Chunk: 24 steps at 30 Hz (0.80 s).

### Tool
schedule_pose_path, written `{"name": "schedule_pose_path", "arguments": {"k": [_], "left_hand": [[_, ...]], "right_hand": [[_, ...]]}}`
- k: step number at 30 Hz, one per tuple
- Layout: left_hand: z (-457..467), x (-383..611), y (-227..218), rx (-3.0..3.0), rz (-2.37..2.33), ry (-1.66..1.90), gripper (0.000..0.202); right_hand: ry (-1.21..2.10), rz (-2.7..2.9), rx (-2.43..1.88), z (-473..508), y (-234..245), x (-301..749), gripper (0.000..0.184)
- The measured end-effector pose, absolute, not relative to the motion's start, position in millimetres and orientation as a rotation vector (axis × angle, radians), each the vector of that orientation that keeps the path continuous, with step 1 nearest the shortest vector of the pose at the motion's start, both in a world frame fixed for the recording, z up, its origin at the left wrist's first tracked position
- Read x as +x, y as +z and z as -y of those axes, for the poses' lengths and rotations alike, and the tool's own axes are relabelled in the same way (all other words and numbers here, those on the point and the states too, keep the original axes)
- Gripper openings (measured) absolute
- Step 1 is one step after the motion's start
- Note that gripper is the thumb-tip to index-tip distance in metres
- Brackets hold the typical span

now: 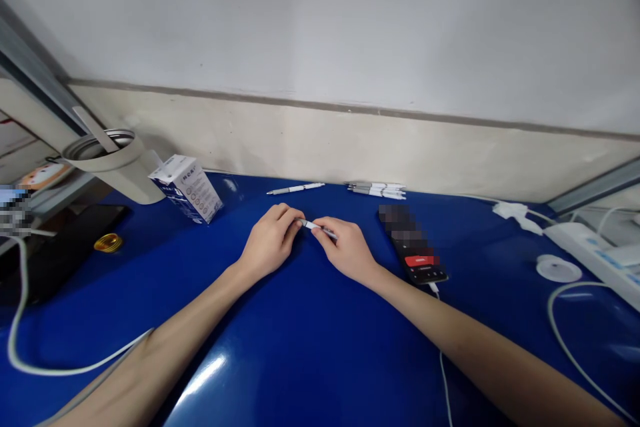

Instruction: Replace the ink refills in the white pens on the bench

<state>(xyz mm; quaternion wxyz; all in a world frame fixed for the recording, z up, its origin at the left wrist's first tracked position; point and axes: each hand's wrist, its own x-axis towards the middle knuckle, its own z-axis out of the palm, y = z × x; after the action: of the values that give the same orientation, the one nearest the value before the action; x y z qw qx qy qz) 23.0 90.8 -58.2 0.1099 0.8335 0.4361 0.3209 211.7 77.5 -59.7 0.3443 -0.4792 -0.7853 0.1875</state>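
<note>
Both my hands meet over the middle of the blue table (pixel 310 347). They hold one white and silver pen (pixel 313 225) between them. My left hand (pixel 270 240) pinches its left end with curled fingers. Around the pen's right part my right hand (pixel 346 250) is closed. A single white pen (pixel 295 189) lies further back near the wall. A small bundle of white pens (pixel 377 190) lies to its right.
A phone (pixel 413 245) on a white cable lies right of my hands. A small white and blue box (pixel 187 188) and a beige cup (pixel 113 163) stand at the left. A power strip (pixel 595 257) and a white round disc (pixel 559 269) are at the right. A gold ring-shaped object (pixel 108 241) lies far left.
</note>
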Motion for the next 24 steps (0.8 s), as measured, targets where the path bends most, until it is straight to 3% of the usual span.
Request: {"name": "schedule_pose_path", "arguments": {"k": [10, 24], "left_hand": [[-94.2, 22.0, -60.3, 2.557, -1.279, 0.688, 0.034], [-91.7, 24.7, -60.3, 2.487, -1.315, 0.706, 0.012]], "right_hand": [[0.246, 2.262, -1.3, -76.0, -60.8, 221.4, 0.024], [0.296, 2.226, -1.372, -77.2, -60.7, 221.0, 0.018]]}}
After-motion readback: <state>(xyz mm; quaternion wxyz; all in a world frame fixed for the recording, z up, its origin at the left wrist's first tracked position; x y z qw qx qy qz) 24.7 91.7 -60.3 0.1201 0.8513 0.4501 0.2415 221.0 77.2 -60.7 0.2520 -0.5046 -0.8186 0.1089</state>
